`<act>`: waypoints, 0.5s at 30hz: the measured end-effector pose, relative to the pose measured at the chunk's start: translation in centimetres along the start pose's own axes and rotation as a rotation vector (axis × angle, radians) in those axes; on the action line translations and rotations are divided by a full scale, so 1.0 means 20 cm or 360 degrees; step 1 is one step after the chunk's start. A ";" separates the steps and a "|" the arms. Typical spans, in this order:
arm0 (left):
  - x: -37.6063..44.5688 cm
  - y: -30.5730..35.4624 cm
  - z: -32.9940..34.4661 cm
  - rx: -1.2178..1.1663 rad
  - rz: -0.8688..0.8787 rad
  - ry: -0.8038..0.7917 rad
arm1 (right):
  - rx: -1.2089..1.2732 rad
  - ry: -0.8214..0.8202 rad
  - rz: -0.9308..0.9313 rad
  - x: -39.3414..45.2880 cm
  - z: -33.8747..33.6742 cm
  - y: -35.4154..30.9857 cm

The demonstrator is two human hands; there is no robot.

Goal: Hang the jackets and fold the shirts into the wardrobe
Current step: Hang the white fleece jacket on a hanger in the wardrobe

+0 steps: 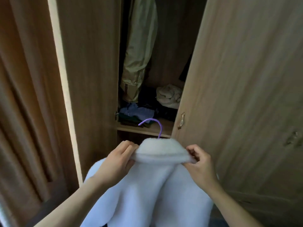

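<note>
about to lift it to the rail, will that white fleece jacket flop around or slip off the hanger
Probably floppy: the jacket drapes in soft folds below the collar. Likely light for its bulk, being fluffy fleece. Slipping looks unlikely while the left hand and right hand pinch the collar.

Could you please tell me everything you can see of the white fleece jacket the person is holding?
The jacket is white, thick and fluffy, like fleece. It sits on a purple hanger, whose hook rises above the folded collar. The left hand and the right hand pinch the collar's two ends. The body hangs down toward the camera, in front of the open wardrobe. Its hem is out of frame.
</note>
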State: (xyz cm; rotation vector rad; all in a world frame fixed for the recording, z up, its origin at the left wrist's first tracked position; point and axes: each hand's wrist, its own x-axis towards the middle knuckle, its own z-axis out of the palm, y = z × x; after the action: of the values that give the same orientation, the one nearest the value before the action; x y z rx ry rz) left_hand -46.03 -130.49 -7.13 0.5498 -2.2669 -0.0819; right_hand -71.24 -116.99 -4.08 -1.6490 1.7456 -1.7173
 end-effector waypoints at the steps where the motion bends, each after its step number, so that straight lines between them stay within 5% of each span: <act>1: 0.02 0.00 0.02 0.0001 0.0040 0.0030 | 0.0013 0.0010 0.0010 0.02 -0.02 0.03; 8: 0.28 0.03 0.15 0.0004 -0.0008 0.0075 | -0.0050 -0.0174 -0.0071 0.31 -0.15 0.26; 15: 0.50 -0.01 0.26 0.0122 0.0004 0.0065 | -0.0325 -0.0930 -0.0131 0.72 -0.35 0.37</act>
State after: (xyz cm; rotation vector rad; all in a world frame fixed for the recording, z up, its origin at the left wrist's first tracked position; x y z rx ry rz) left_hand -55.72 -135.36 -3.89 0.5834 -2.2384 0.0171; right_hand -85.87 -126.16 -0.08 -2.0601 1.6071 -0.9496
